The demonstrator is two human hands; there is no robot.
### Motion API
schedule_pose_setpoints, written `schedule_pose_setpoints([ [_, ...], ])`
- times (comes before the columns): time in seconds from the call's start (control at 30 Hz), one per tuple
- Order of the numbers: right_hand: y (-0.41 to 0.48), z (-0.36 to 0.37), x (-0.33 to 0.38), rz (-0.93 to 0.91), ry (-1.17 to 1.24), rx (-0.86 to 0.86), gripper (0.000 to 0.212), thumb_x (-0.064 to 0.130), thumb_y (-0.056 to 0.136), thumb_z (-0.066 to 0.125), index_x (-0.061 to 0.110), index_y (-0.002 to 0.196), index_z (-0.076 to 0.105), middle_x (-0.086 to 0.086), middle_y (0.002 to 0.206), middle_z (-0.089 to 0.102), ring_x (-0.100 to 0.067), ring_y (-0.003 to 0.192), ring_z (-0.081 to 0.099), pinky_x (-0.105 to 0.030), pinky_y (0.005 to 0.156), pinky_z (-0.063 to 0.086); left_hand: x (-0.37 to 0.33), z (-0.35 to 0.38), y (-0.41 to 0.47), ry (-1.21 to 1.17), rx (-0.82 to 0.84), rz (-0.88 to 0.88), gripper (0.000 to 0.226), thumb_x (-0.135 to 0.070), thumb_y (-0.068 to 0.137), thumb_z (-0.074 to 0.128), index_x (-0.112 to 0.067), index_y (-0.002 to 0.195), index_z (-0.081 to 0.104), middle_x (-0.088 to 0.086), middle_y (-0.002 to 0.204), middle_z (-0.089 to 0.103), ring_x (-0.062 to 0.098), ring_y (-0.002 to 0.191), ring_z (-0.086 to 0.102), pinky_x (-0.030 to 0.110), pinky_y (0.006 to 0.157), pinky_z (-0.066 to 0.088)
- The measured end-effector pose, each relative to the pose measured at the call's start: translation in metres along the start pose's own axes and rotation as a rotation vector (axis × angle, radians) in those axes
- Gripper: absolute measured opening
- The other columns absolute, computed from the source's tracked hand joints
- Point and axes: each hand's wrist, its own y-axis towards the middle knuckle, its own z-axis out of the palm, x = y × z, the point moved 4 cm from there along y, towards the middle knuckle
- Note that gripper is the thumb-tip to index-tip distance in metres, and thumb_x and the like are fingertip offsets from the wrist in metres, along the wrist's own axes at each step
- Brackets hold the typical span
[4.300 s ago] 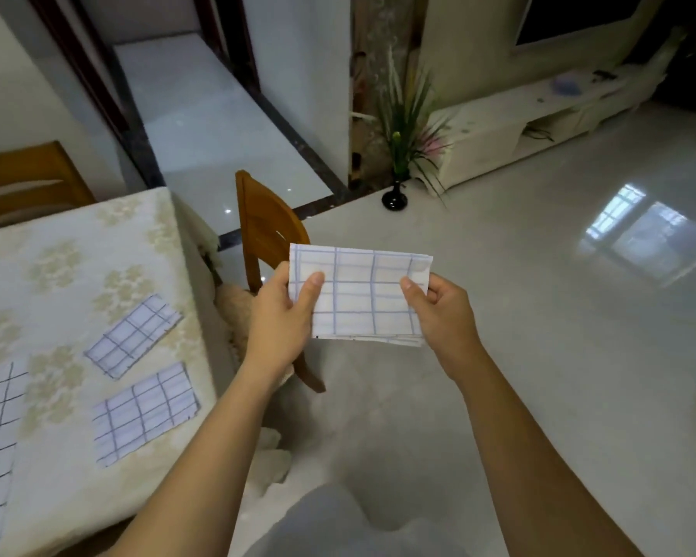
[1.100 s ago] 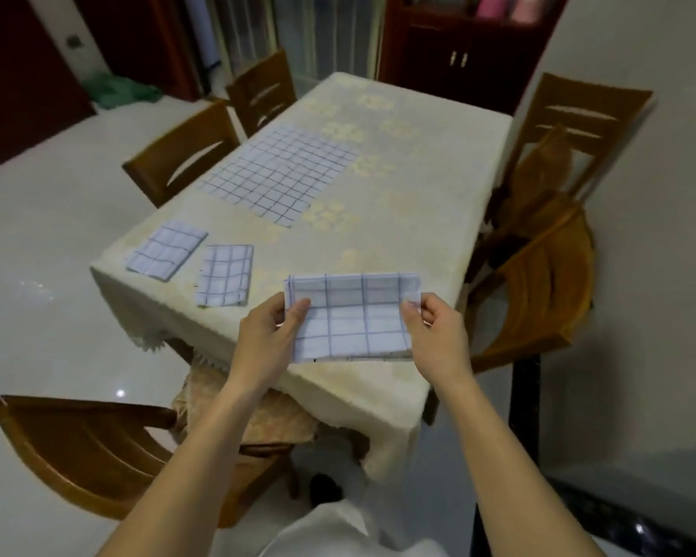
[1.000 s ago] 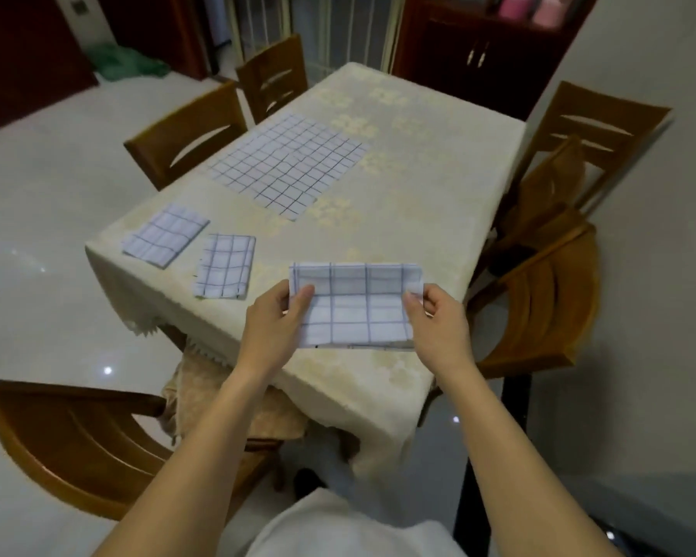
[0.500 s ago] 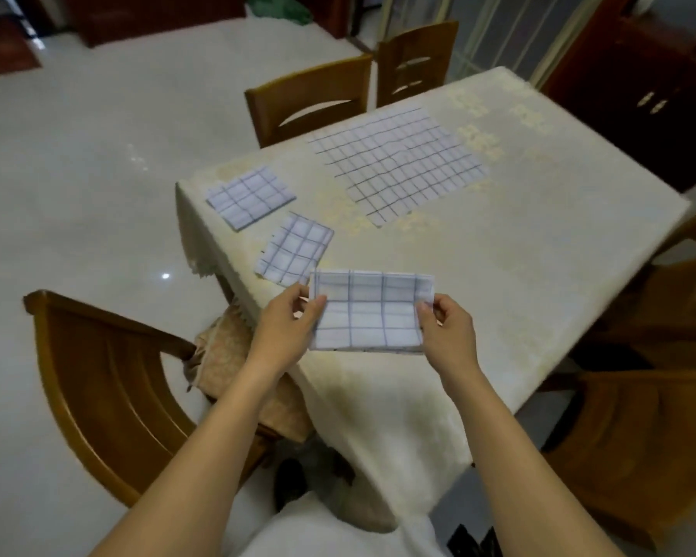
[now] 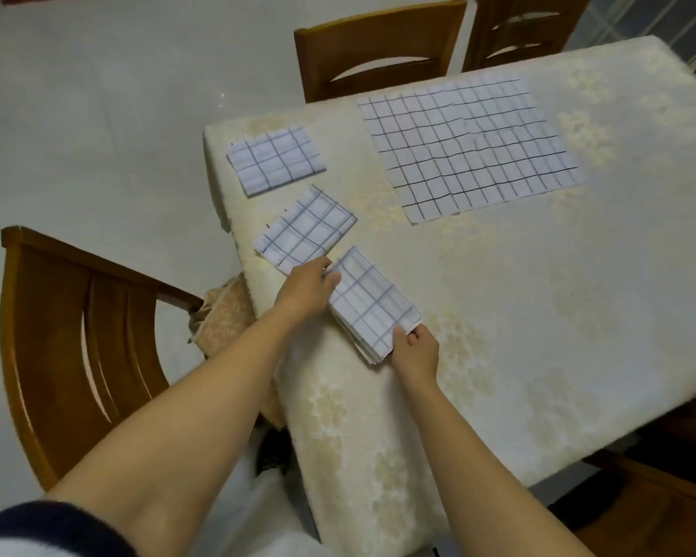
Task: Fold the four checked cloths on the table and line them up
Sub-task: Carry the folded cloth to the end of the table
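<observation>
Now: 1 folded cloth [image 5: 372, 303], L hand [image 5: 306, 287] gripping far end, R hand [image 5: 416, 349] pinching nr corner; underside & fingers beneath hidden.

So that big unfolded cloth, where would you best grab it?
Probably by the two near corners of the big unfolded cloth, reaching from the person's side. It lies flat on the table, so only its edges and corners can be pinched.
</observation>
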Motion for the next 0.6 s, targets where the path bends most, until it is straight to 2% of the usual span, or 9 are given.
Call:
schedule_pose_setpoints([
  [0.1,0.007,0.003,-0.012,0.005,-0.059,0.024,0.024,0.016,0.101,0.056,0.007,0.080,0.049,-0.005,0.069,0.046,-0.016,0.060,0.040,-0.027,0.056,0.032,0.006,0.009,0.013,0.076,-0.009,0.001,0.023,-0.030,0.106,0.049,-0.017,0.088,0.047,-0.004,0.076,0.047,0.017,0.069,0.045,0.032,0.055,0.029],
  [0.23,0.009,0.002,-0.012,-0.039,-0.110,0.016,0.022,0.020,0.101,0.057,0.015,0.080,0.052,-0.002,0.072,0.054,-0.017,0.062,0.048,-0.032,0.059,0.041,0.009,0.017,0.015,0.120,-0.049,0.004,0.025,-0.027,0.106,0.048,-0.007,0.093,0.052,0.003,0.081,0.054,0.027,0.081,0.055,0.036,0.061,0.034],
  [0.33,0.007,0.000,-0.011,-0.060,-0.185,-0.041,0.030,0.019,0.099,0.058,0.014,0.073,0.043,0.001,0.066,0.047,-0.015,0.058,0.043,-0.026,0.053,0.035,0.010,0.020,0.011,0.219,-0.041,0.041,0.021,-0.029,0.107,0.045,-0.010,0.100,0.049,0.002,0.093,0.052,0.026,0.086,0.053,0.037,0.066,0.036],
  [0.43,0.000,-0.001,-0.012,-0.075,-0.261,-0.069,0.022,0.020,0.097,0.061,0.012,0.080,0.049,-0.003,0.069,0.054,-0.019,0.062,0.054,-0.022,0.052,0.038,0.009,0.020,0.006,0.327,-0.025,0.064,0.025,-0.032,0.109,0.040,-0.009,0.118,0.046,0.010,0.113,0.050,0.030,0.090,0.053,0.039,0.071,0.040],
  [0.53,-0.012,-0.007,-0.015,-0.030,-0.271,-0.104,0.019,0.027,0.096,0.066,0.015,0.100,0.052,0.001,0.077,0.058,-0.012,0.064,0.056,-0.018,0.053,0.039,0.006,0.016,0.001,0.427,-0.056,0.088,0.033,-0.032,0.107,0.043,-0.007,0.129,0.038,0.015,0.123,0.042,0.034,0.076,0.056,0.043,0.060,0.045],
  [0.6,-0.020,-0.012,-0.016,-0.005,-0.289,-0.133,0.022,0.030,0.094,0.068,0.017,0.102,0.051,0.002,0.082,0.058,-0.011,0.065,0.057,-0.021,0.053,0.041,0.002,0.010,-0.004,0.551,-0.098,0.129,0.033,-0.031,0.106,0.047,-0.010,0.128,0.037,0.014,0.123,0.038,0.033,0.075,0.058,0.042,0.055,0.045],
])
